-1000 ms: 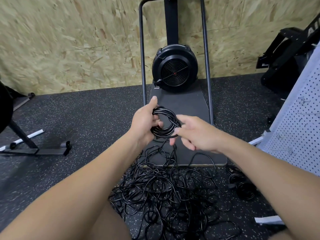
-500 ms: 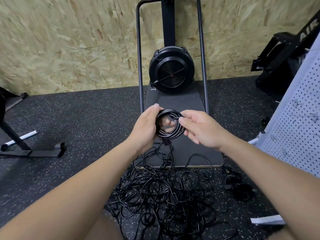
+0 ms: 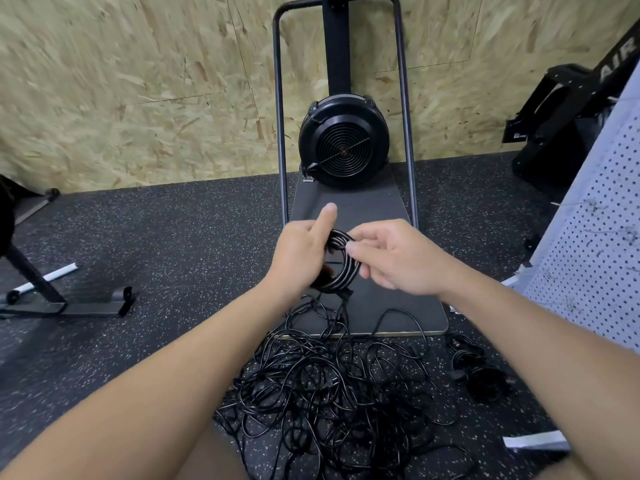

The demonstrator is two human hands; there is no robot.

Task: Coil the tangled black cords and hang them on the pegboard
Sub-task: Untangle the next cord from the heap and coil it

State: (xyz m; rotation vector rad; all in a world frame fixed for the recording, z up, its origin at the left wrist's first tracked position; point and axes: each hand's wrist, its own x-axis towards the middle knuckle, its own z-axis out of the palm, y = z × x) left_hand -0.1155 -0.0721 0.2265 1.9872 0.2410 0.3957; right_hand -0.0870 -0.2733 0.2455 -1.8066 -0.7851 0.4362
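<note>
Gripping the small coil of black cord [image 3: 341,263], left hand [image 3: 301,252] and right hand [image 3: 394,258] pinch opposite sides; its tail trails into the tangled black cord pile [image 3: 332,386] on the floor, so it'll probably snag and unravel.

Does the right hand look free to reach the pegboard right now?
Probably not yet: the right hand is pinching the coil that the left hand grips. Nothing blocks the way to the pegboard at its right.
</note>
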